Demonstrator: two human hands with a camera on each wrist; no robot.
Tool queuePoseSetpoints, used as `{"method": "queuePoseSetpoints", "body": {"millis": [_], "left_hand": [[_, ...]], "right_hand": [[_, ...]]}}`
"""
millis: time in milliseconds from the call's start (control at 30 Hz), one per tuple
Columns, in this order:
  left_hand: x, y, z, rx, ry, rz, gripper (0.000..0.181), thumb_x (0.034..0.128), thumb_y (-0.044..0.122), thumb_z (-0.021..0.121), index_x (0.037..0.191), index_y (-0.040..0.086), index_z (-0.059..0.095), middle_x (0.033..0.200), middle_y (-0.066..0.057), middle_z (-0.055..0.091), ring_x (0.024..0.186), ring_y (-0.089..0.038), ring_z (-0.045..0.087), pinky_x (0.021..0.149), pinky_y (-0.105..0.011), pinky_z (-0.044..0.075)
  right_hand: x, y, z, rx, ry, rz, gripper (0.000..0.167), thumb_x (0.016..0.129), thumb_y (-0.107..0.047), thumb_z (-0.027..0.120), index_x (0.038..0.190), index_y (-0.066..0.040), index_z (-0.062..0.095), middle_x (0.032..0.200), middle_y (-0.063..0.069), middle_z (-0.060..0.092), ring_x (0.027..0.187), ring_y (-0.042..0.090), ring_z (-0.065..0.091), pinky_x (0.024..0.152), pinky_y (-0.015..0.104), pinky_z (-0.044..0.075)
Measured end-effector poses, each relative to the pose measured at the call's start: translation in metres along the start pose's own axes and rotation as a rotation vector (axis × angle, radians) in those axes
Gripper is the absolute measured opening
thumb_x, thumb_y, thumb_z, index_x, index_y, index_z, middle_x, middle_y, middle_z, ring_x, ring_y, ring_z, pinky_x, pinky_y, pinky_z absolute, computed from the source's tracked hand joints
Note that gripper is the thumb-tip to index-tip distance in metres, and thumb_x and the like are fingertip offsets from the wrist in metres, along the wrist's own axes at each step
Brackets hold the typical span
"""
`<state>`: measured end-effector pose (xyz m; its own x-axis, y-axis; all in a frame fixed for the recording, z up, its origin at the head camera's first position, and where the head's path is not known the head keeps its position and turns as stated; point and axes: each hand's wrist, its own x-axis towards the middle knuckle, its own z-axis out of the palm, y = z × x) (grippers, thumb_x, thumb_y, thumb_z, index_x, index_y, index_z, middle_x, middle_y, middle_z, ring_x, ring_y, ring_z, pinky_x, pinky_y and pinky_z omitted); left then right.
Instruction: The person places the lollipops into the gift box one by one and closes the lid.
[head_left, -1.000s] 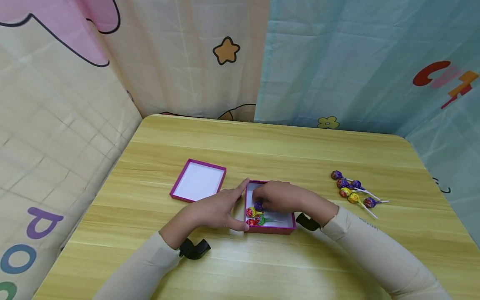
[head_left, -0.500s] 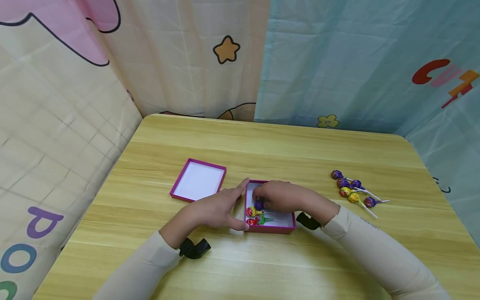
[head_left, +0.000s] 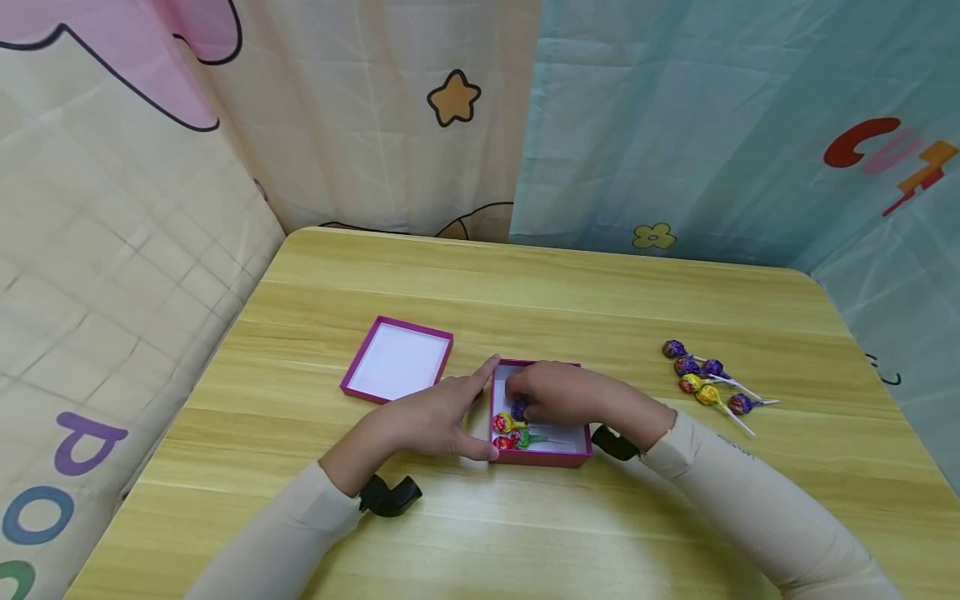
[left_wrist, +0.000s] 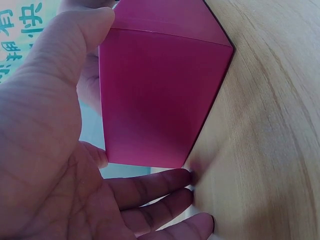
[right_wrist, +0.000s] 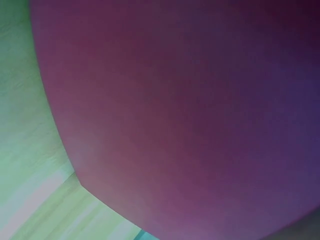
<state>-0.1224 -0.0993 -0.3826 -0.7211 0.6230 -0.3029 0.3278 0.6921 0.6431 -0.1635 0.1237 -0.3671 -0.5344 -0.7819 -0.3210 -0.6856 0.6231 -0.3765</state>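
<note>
Barely anything had moved since a second earlier: the round, dark purple lollipop in a shiny wrapper (head_left: 519, 409) had shifted by a trace at most, and both hands kept their places. It lay inside an open, smooth-walled magenta box with a white interior (head_left: 540, 459), flat on the pale yellow, wood-grained table (head_left: 480, 537). The right hand (head_left: 558, 396) reached over the rim, fingers bent down beside the lollipop's head; with the fingertips hidden, whether its grip held the stick could not be told. The left hand (head_left: 438, 417) had a wide grip along the box's left wall, thumb and forefinger touching its near and far corners. Glossy red (head_left: 503, 444), yellow-and-red (head_left: 500, 423) and green (head_left: 520, 438) lollipops shared the box. A shallow, square, magenta-rimmed lid (head_left: 397, 362) lay left, white inside up. Six purple or yellow lollipops with thin white sticks (head_left: 707, 395) lay clustered well to the right.
</note>
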Motion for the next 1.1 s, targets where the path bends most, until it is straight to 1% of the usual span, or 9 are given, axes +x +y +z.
{"method": "queuePoseSetpoints", "body": {"millis": [267,433,633,900,967,1100], "left_hand": [[0.0000,0.0016,-0.0011,-0.008,-0.001,-0.002,0.120,0.0786,0.058,0.077,0.161,0.021,-0.003,0.158,-0.007,0.032,0.140,-0.019,0.035,0.113,-0.040,0.031],[-0.0010,0.0021,-0.0009,-0.013,-0.002,-0.002,0.120,0.0789,0.057,0.077,0.161,0.021,-0.002,0.159,-0.007,0.031,0.141,-0.020,0.034,0.113,-0.040,0.030],[-0.0014,0.0020,-0.0005,-0.019,-0.004,-0.014,0.120,0.0786,0.059,0.077,0.161,0.022,-0.002,0.159,-0.007,0.030,0.142,-0.021,0.033,0.114,-0.041,0.030],[-0.0015,0.0028,-0.0009,-0.017,0.000,-0.014,0.120,0.0779,0.059,0.077,0.161,0.022,-0.002,0.159,-0.007,0.031,0.141,-0.020,0.034,0.113,-0.041,0.031],[-0.0014,0.0028,-0.0007,-0.016,0.000,-0.011,0.120,0.0780,0.059,0.077,0.161,0.022,-0.002,0.158,-0.007,0.032,0.140,-0.020,0.035,0.113,-0.041,0.031],[-0.0009,0.0024,-0.0002,-0.020,0.000,-0.011,0.120,0.0782,0.059,0.077,0.161,0.022,-0.002,0.158,-0.008,0.032,0.140,-0.020,0.035,0.113,-0.041,0.031]], "right_hand": [[-0.0013,-0.0001,-0.0008,0.017,0.007,-0.013,0.009,0.094,-0.010,0.068,0.103,-0.011,0.067,0.087,-0.005,0.059,0.083,0.014,0.054,0.080,0.031,0.048],[-0.0015,-0.0015,-0.0011,0.014,-0.003,0.011,0.014,0.094,-0.013,0.068,0.108,-0.012,0.068,0.088,-0.007,0.060,0.084,0.013,0.055,0.081,0.031,0.049],[-0.0014,-0.0029,-0.0016,0.006,-0.006,0.033,0.019,0.093,-0.014,0.070,0.112,-0.012,0.068,0.091,-0.006,0.062,0.086,0.014,0.055,0.083,0.031,0.048],[-0.0032,-0.0036,-0.0033,-0.001,0.003,0.041,0.020,0.093,-0.010,0.068,0.113,-0.010,0.069,0.095,-0.003,0.064,0.086,0.015,0.055,0.083,0.034,0.049],[-0.0032,-0.0036,-0.0030,-0.006,0.003,0.048,0.020,0.093,-0.011,0.068,0.114,-0.011,0.069,0.096,-0.003,0.064,0.086,0.014,0.055,0.084,0.033,0.049],[-0.0029,-0.0030,-0.0016,-0.005,0.009,0.027,0.017,0.093,-0.009,0.068,0.110,-0.010,0.068,0.092,-0.004,0.063,0.084,0.014,0.055,0.082,0.032,0.049]]}}
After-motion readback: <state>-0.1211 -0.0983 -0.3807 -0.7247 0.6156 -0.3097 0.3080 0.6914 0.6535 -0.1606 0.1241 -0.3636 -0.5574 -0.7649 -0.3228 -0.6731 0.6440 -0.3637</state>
